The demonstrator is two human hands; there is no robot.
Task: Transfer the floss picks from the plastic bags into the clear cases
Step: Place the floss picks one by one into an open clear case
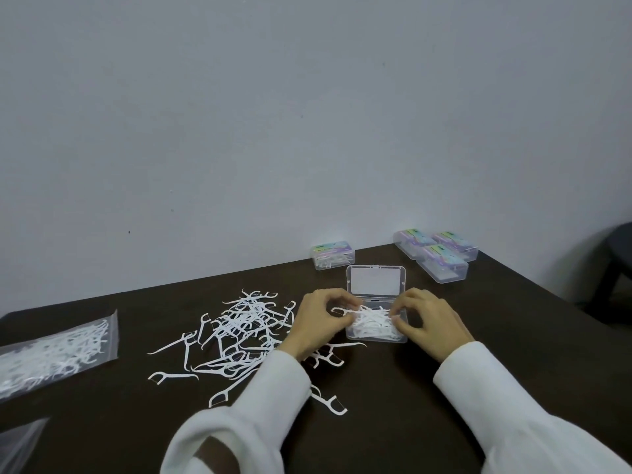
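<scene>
Both my hands are curled over the open clear case [376,328], pinching a bundle of floss picks [371,318] between them. My left hand [319,319] holds the bundle's left end, fingertips bent inward at the case's left rim; my right hand [425,321] holds the right end, fingers hooked down over the case's right side. The bundle lies across the case's tray, partly inside it, with more picks under it. The case's lid [376,280] stands tilted up behind the tray, away from me.

My wrists angle in from below, both in white sleeves [506,398], palms facing down and toward each other.

Just left of my left hand, a loose heap of floss picks [239,331] is scattered on the dark table [478,336], some running under my left forearm. Farther left lies a plastic bag [58,350] with picks in it. Behind the open case, near the wall, one closed filled case [332,257] sits alone, and three more closed cases [436,254] cluster to the right.
</scene>
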